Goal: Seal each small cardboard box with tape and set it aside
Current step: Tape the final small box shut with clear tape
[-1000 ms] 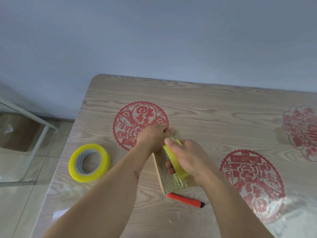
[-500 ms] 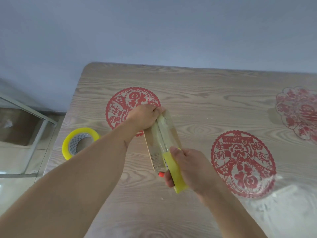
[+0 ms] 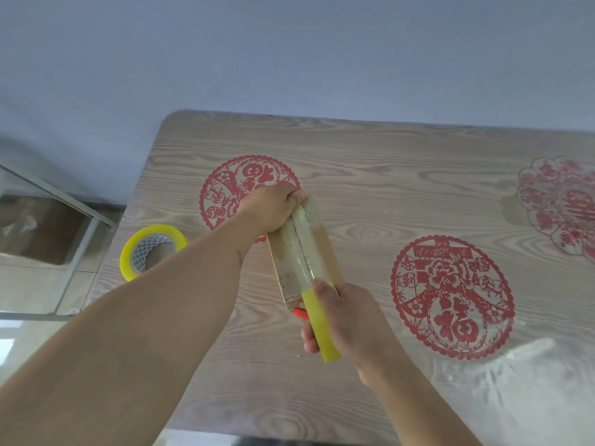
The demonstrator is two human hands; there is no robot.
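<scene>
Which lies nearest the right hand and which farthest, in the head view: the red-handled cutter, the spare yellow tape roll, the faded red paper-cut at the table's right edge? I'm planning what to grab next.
From the right hand:
1. Red-handled cutter, just left of the hand, mostly hidden behind it.
2. Spare yellow tape roll, far left, near the table's left edge.
3. Faded red paper-cut, far right and further back.

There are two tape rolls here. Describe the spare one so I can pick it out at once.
Start at the table's left edge. The spare tape roll lies flat there, left of the left forearm, touched by neither hand. Unlike the roll gripped in the right hand, it shows its patterned inner core.
</scene>
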